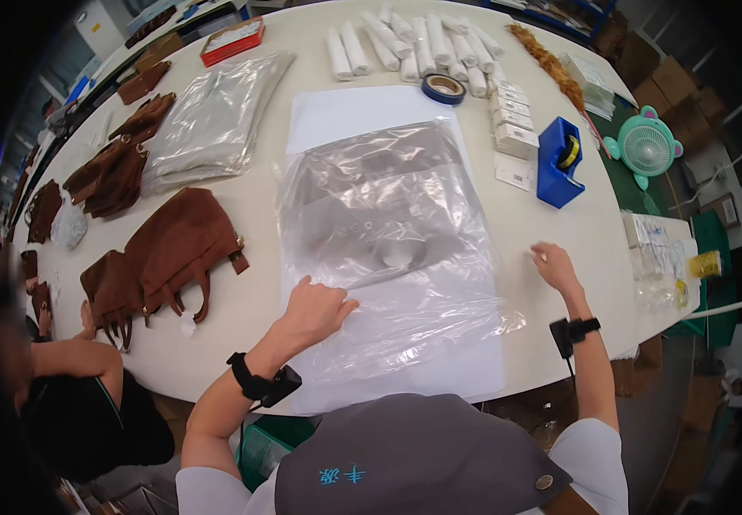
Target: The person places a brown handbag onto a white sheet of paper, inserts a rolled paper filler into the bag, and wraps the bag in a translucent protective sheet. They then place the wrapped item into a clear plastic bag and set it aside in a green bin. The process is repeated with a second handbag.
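A clear plastic bag [379, 193] with something grey in or beneath it lies across white paper [306, 116] in front of me. Light glints off its creases, and its loose clear end spreads toward me. My left hand [312, 311] rests at the left side of that loose end, its fingers curled under and the thumb pointing right. Whatever may be between those fingers is hidden. To the right of the bag, apart from it, my right hand [557, 268] hovers over the table with curled fingers, and I see nothing in it.
A blue tape dispenser [560, 163] stands beyond my right hand, near small white boxes [512, 120]. Farther back are a tape roll [444, 88] and white rolls [422, 43]. Brown bags [186, 245] and stacked plastic bags [212, 116] lie left. A person [87, 386] sits at left.
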`<state>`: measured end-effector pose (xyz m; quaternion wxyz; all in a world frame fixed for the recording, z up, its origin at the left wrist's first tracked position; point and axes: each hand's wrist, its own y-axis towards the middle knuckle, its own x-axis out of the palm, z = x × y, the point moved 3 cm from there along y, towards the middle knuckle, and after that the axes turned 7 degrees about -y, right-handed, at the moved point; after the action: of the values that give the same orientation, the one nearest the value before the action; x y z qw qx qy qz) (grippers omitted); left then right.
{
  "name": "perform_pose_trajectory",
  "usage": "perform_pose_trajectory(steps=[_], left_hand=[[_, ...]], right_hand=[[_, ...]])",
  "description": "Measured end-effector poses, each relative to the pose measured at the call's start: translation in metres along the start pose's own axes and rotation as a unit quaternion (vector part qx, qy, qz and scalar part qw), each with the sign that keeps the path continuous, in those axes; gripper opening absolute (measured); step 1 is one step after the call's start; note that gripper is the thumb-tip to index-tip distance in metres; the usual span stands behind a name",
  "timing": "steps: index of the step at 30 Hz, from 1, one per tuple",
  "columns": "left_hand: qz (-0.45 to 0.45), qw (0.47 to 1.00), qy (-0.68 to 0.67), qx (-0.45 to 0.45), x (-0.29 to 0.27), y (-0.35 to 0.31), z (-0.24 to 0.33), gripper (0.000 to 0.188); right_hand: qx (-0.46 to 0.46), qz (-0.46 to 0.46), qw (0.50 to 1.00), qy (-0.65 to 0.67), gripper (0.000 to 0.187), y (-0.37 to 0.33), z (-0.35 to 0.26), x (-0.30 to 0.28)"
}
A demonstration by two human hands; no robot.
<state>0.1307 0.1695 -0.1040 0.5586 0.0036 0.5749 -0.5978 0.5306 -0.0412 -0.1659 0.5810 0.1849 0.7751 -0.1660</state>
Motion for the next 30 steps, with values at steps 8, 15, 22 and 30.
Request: perform_pose_trajectory(steps=[8,15,22,30], left_hand=[[0.179,0.963,-0.049,0.196,0.043,0.02,0.068,0.049],[0.375,0.865,0.1,0.317,0.05,0.034,0.057,0.026],[0.271,0.836,-0.439,0.189,0.008,0.024,0.059,0.016],[0.482,0.785,-0.128,0.367,-0.003,-0.014,0.096,0.001]], right_hand=[[0.027,0.084,0.992,-0.095,0.044,0.13,-0.02,0.041],[-0.038,0.151,0.974,-0.161,0.033,0.105,-0.031,0.033],[-0.096,-0.119,0.883,0.445,0.022,-0.029,-0.15,-0.056],[-0.26,0.144,0.941,0.164,0.053,-0.038,-0.219,0.035]])
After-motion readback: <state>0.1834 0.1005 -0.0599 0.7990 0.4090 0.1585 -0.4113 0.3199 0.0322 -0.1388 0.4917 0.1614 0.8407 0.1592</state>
